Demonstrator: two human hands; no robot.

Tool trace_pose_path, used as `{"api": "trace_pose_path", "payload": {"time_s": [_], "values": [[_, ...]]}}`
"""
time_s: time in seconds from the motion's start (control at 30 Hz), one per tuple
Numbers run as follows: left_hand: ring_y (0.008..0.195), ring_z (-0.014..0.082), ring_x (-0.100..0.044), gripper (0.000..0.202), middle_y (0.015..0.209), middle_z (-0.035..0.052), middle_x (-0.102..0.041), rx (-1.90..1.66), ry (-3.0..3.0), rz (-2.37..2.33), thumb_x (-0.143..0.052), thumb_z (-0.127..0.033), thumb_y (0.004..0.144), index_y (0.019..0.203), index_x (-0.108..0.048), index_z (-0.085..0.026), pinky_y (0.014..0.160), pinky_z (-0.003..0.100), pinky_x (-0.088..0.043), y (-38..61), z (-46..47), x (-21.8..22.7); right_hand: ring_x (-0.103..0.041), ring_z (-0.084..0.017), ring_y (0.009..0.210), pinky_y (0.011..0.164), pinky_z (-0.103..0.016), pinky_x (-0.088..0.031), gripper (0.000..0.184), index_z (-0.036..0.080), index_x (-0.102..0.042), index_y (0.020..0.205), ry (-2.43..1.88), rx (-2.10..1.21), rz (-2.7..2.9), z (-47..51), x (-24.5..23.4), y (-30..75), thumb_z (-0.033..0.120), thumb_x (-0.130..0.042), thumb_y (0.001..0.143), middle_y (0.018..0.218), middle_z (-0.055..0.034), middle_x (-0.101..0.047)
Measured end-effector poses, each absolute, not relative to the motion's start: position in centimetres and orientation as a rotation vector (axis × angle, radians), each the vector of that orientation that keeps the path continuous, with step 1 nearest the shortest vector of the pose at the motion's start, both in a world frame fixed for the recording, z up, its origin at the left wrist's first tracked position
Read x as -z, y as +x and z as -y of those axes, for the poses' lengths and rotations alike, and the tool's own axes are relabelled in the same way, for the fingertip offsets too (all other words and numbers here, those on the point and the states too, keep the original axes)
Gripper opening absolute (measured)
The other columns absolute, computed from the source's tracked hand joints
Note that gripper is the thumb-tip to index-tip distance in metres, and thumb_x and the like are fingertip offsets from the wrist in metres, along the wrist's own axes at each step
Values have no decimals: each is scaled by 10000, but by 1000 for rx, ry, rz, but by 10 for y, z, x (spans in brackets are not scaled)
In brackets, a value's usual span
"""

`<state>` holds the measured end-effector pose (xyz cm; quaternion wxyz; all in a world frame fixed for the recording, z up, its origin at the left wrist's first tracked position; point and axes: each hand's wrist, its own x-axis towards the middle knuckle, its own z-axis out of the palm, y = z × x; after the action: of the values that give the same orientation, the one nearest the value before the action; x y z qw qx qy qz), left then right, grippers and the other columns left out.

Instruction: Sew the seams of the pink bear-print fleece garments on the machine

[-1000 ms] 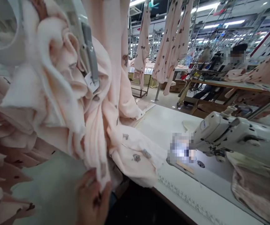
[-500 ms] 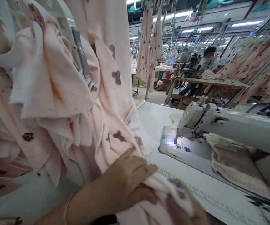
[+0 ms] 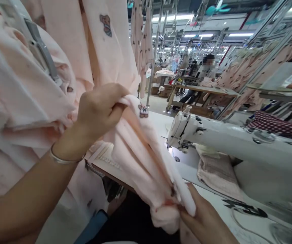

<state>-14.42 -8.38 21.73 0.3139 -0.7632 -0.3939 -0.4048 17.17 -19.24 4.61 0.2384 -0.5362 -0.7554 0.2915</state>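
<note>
A pale pink fleecy fabric piece (image 3: 140, 159) with small printed bears is stretched between my two hands in front of the sewing table. My left hand (image 3: 101, 108), with a bangle on its wrist, is closed in a fist round the raised upper end. Lower down at the right, my right hand (image 3: 199, 213) pinches the other end, where the cloth bunches and folds over. More of the pink printed fabric (image 3: 72, 51) hangs at the left, close behind my left hand. The sewing machine (image 3: 186, 132) stands to the right of the held piece, its lamp lit near the needle.
A grey clamp (image 3: 40, 51) holds the hanging fabric at upper left. Black thread snips (image 3: 244, 207) lie on the table at right, near a folded brownish cloth (image 3: 217, 173) under the machine arm. Beyond, a person (image 3: 206, 71) sits at another table (image 3: 206, 88), with pink garments hanging nearby.
My left hand has risen and moved left, going from lying on the fabric to gripping its end. The piece is now drawn out between both hands. The view has shifted right.
</note>
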Motion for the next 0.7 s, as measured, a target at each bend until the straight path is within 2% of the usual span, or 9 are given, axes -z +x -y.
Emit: {"api": "trace_pose_path", "payload": {"time_s": [0.1, 0.17, 0.23, 0.3, 0.4, 0.47, 0.5, 0.6, 0.7], "values": [[854, 110, -598, 334, 831, -32, -587, 879, -1994, 1219, -357, -308, 914, 960, -610, -94, 822, 282, -469, -167, 47, -229, -675, -180, 719, 585, -245, -524, 293, 283, -452, 1134, -1474, -550, 2131, 186, -39, 218, 261, -496, 845, 925, -8, -693], [1032, 176, -571, 429, 964, -18, -574, 751, -2009, 1376, -277, -324, 926, 1067, -586, -62, 924, 386, -432, -181, 25, -229, -656, -207, 637, 519, -278, -501, 257, 269, -494, 1102, -1604, -155, 2058, 184, -40, 244, 378, -500, 869, 869, -39, -690], [1194, 268, -472, 444, 1168, 30, -530, 655, -2093, 1391, -269, -298, 937, 1210, -514, -48, 990, 504, -359, -185, 12, -214, -642, -285, 736, 617, -377, -498, 343, 228, -517, 1144, -1719, 290, 1916, 189, -42, 250, 446, -463, 886, 894, -115, -659], [1266, 321, -397, 424, 1326, 99, -459, 619, -2217, 1296, -357, -274, 930, 1280, -469, -61, 1020, 560, -312, -179, 13, -180, -604, -334, 901, 773, -458, -466, 379, 201, -500, 1210, -1686, 488, 1822, 198, -42, 231, 417, -427, 908, 982, -156, -620], [1212, 261, -488, 367, 1277, 99, -553, 478, -2489, 1107, -558, -285, 848, 1187, -569, -145, 1028, 443, -378, -163, 32, -107, -609, -249, 968, 821, -366, -492, 342, 252, -484, 1236, -1475, 216, 1972, 209, -30, 178, 348, -472, 908, 1057, -91, -625], [1269, 281, -440, 450, 1360, 137, -493, 314, -2782, 955, -587, -308, 841, 1261, -513, -164, 1053, 476, -346, -160, 46, -65, -625, -210, 989, 794, -310, -528, 400, 267, -469, 1274, -1402, 49, 2130, 208, -16, 154, 365, -520, 890, 1117, -63, -638], [1292, 271, -419, 389, 1373, 123, -485, 279, -2884, 916, -545, -289, 871, 1245, -521, -185, 1065, 478, -331, -164, 52, -51, -620, -215, 1024, 808, -319, -537, 429, 262, -464, 1289, -1407, 33, 2177, 205, -8, 151, 376, -536, 881, 1155, -63, -635], [1265, 233, -456, 274, 1257, 87, -587, 382, -3047, 874, -366, -176, 920, 1074, -592, -195, 1097, 496, -272, -196, 66, -37, -597, -245, 1091, 861, -388, -534, 427, 239, -499, 1271, -1480, 109, 2202, 192, 9, 167, 389, -546, 874, 1207, -78, -623], [966, 196, -626, 245, 934, 44, -692, 537, -3027, 1097, -396, -225, 892, 945, -634, -215, 1011, 408, -404, -243, 93, -53, -589, -245, 1102, 858, -397, -537, 391, 258, -539, 1245, -1500, 161, 2233, 185, 14, 191, 380, -545, 874, 1224, -74, -609]]}}
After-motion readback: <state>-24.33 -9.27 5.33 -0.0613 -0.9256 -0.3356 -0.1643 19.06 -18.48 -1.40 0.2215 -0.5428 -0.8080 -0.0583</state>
